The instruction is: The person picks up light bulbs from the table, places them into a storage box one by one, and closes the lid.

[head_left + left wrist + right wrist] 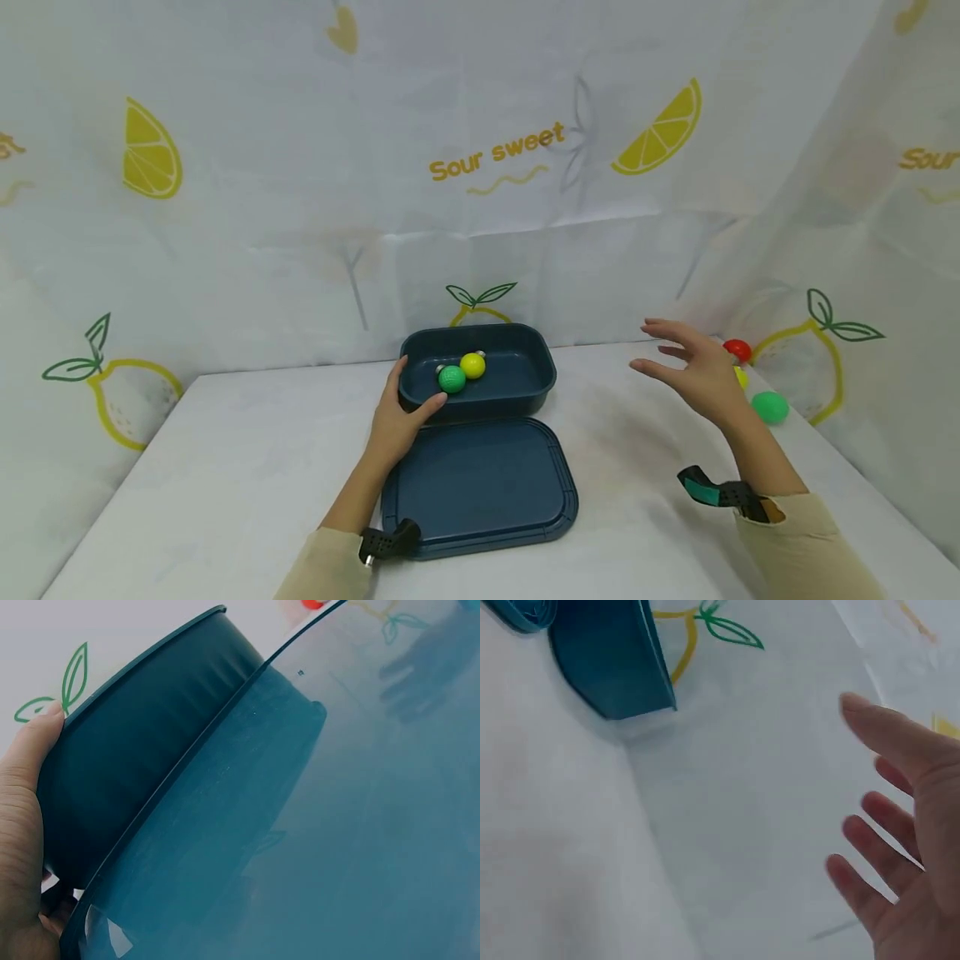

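A dark blue plastic box (pixel 517 406) stands near the back of the table. Inside it lie a green bulb-shaped ball (pixel 452 379) and a yellow one (pixel 473 365), each with a small silvery end. My left hand (pixel 397 421) grips the box's front left corner, thumb at the front rim and fingers along the left side. In the left wrist view the thumb (pixel 37 742) reaches up to the rim. Flat on the table before the box lies its matching lid (pixel 480 483). My right hand (pixel 701 371) is raised over the table's right side, fingers spread and holding nothing.
Beyond my right hand, along the table's right edge, lie a red ball (pixel 738 350), a partly hidden yellow ball (pixel 741 377) and a green ball (pixel 770 407). A white printed curtain (pixel 300 275) borders the back and sides of the white table (pixel 247 467).
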